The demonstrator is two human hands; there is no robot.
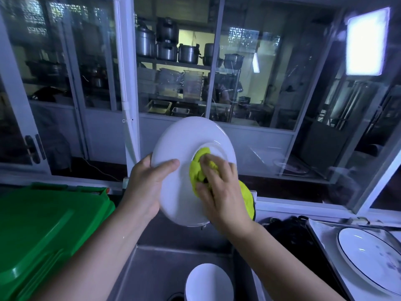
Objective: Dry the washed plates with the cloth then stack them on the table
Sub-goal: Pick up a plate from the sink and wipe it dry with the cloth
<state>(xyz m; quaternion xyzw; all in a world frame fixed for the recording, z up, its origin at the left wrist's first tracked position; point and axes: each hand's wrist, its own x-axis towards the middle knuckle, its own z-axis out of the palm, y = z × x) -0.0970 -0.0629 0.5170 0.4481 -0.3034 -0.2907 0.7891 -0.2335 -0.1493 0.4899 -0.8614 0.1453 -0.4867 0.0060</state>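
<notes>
plate in left hand, cloth in right hand, sink holds dish.

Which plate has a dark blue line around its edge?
The plate lying flat on the far right. The raised plate being wiped and the plate down in the sink are plain white, with no line.

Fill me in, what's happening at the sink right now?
A person is drying a white plate, held tilted up above the sink. The left hand grips the plate's left rim, and the right hand holds a bunched yellow-green cloth against its middle. A white dish sits in the sink below, and a blue-rimmed plate lies flat to the right.
</notes>
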